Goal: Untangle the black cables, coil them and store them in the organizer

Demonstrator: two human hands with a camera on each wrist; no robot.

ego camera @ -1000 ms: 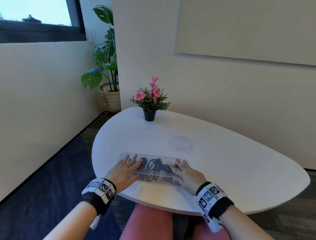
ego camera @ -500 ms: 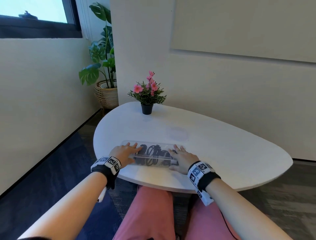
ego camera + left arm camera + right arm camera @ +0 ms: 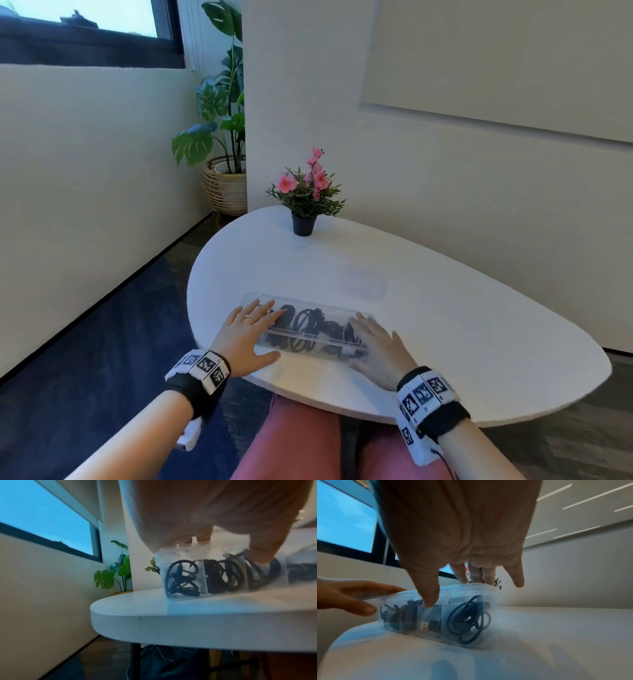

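Observation:
A clear plastic organizer (image 3: 308,301) lies near the front edge of the white table (image 3: 479,325). Coiled black cables (image 3: 306,323) fill its compartments under the closed lid. My left hand (image 3: 253,325) lies flat on the lid's left end, fingers straight. My right hand (image 3: 373,339) lies flat on the right end. In the left wrist view the palm (image 3: 188,513) covers the organizer (image 3: 204,588) and its cables (image 3: 181,580). In the right wrist view my right hand (image 3: 462,540) rests its fingers on the lid, with its thumb on the organizer's (image 3: 453,592) front wall above the cables (image 3: 467,619).
A small black pot of pink flowers (image 3: 303,222) stands at the table's far side. A big leafy plant in a woven basket (image 3: 224,185) is on the floor beyond. My pink-trousered knees (image 3: 298,442) are under the near edge. A dark bag (image 3: 163,662) lies below the table.
Both hands stay flat on the organizer's lid. Only the head view has shifted a little.

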